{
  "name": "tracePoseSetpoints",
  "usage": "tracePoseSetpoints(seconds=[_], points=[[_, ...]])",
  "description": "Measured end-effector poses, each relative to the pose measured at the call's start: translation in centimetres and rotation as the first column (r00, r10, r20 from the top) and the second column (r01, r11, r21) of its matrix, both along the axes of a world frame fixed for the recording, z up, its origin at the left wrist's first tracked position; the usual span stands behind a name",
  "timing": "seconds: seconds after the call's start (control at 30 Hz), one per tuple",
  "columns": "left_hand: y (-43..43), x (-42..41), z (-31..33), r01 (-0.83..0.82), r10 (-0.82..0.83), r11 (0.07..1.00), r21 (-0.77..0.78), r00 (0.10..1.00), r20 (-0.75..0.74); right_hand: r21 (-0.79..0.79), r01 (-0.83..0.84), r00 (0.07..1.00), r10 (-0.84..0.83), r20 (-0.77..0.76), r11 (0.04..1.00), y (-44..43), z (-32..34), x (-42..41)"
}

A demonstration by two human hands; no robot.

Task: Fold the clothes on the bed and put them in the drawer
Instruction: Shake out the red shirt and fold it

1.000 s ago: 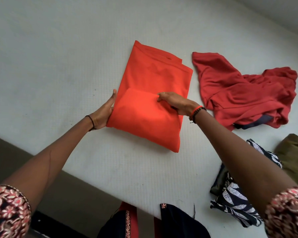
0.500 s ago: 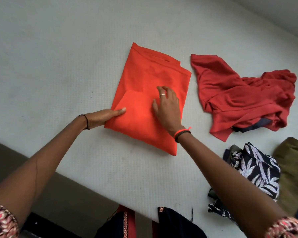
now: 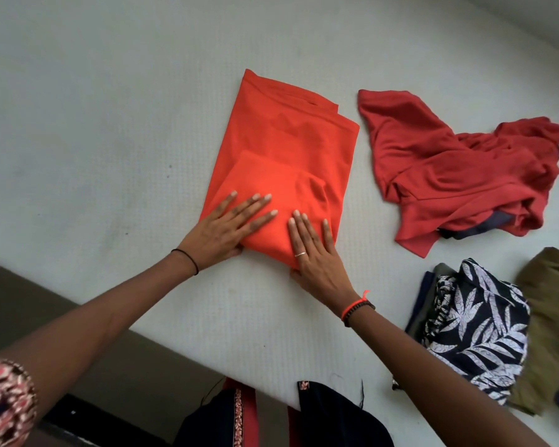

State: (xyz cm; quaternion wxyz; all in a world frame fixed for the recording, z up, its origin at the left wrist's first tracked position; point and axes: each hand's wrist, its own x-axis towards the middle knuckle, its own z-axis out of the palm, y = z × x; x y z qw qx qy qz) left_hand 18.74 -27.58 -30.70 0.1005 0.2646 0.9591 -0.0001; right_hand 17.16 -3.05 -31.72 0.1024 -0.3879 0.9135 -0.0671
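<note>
An orange garment (image 3: 288,150) lies folded into a long rectangle on the white bed (image 3: 110,124), its near end doubled over. My left hand (image 3: 226,230) rests flat on the near left corner of that fold, fingers spread. My right hand (image 3: 317,253) lies flat on the near right corner, with its thumb at the fabric's edge. Both palms press on the cloth; neither grips it. No drawer is in view.
A crumpled dark red garment (image 3: 449,175) lies to the right of the orange one. Nearer, at the right edge, sit a navy leaf-print garment (image 3: 478,333) and an olive one (image 3: 552,317). The bed's near edge (image 3: 181,353) runs diagonally; dark clothing (image 3: 329,417) hangs at the bottom.
Both hands moved towards the near end of the orange garment and now lie flat on top of it. The left hand came up from the side edge onto the fold.
</note>
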Motion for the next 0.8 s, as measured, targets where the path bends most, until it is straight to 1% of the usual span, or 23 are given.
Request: tracePoseSetpoints(seconds=[0.1,0.2,0.27,0.37,0.43,0.47,0.5,0.53,0.57,0.6,0.63,0.73,0.8], points=[[0.5,-0.6,-0.3,-0.040,0.040,0.999,0.015,0.999,0.010,0.038,0.015,0.999,-0.013,-0.046,0.999,-0.5,-0.1,-0.7],[0.8,-0.6,-0.2,-0.098,0.094,0.994,0.044,0.993,0.078,0.077,0.043,0.999,-0.044,0.002,0.996,-1.1,0.2,-0.4],[0.8,-0.6,0.4,-0.106,0.097,0.992,0.068,0.988,0.122,0.093,0.038,0.996,-0.045,0.071,0.995,-1.1,0.5,-0.1],[1.0,-0.4,2.3,-0.134,0.102,0.985,0.107,0.960,0.261,0.096,0.016,0.976,-0.036,0.215,0.995,-0.5,1.5,0.6],[1.1,0.2,4.2,-0.110,0.068,0.989,0.102,0.935,0.348,0.051,-0.027,0.946,0.009,0.324,0.998,0.0,2.4,1.4],[1.2,0.5,5.4,-0.090,0.047,0.992,0.086,0.913,0.404,0.013,-0.041,0.912,0.032,0.408,0.999,0.2,3.2,1.8],[1.1,0.8,6.6,-0.073,0.034,0.995,0.061,0.873,0.487,-0.010,-0.037,0.840,0.037,0.542,0.999,0.4,4.5,2.1],[1.1,0.9,7.7,-0.061,0.034,0.998,0.028,0.819,0.573,-0.007,-0.014,0.712,0.015,0.702,1.000,0.4,5.8,2.1],[1.0,0.9,8.8,-0.051,0.042,0.999,-0.004,0.772,0.634,0.020,0.018,0.569,-0.027,0.822,1.000,0.3,7.2,1.9],[0.8,0.7,9.8,-0.054,0.055,0.998,-0.022,0.737,0.674,0.055,0.055,0.449,-0.074,0.890,0.997,0.3,8.1,1.6],[0.5,0.3,10.7,-0.060,0.066,0.998,-0.033,0.714,0.697,0.068,0.096,0.370,-0.099,0.924,0.993,0.2,9.2,1.0],[-0.5,-2.5,12.9,-0.073,0.093,0.996,-0.058,0.687,0.720,0.094,0.221,0.234,-0.146,0.961,0.971,0.5,11.0,-2.1],[-1.5,-5.2,13.3,-0.140,0.116,0.990,-0.030,0.661,0.742,0.131,0.304,0.164,-0.188,0.969,0.944,1.2,10.7,-4.9]])
